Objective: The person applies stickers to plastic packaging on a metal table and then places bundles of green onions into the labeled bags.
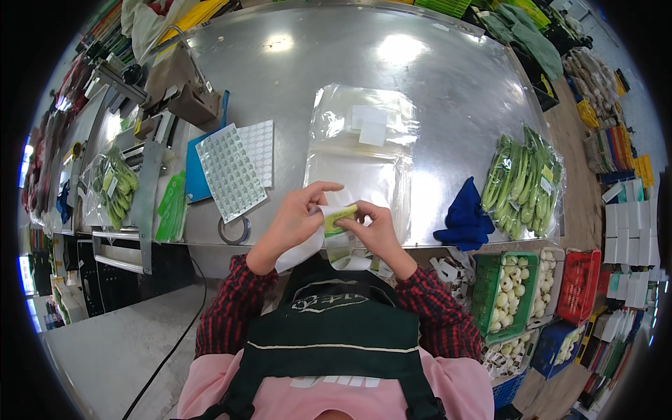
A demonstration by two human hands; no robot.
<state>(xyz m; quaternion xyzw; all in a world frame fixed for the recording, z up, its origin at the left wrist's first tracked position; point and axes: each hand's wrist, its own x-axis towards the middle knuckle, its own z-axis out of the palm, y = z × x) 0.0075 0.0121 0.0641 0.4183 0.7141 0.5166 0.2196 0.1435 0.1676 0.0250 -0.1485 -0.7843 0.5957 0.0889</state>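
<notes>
Label peeling seemingly underway: left hand half-curled, gripping label strip; right hand pinching its edge. Next move likely needs clean lift.

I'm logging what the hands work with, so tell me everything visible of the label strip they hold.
The label strip is a thin, flexible, paper-like white band with yellow-and-green printing. The left hand and right hand hold it between them at the near edge of the metal table. It bends at the fingers, and white curves hang below the hands. Its ends cannot be made out.
</notes>
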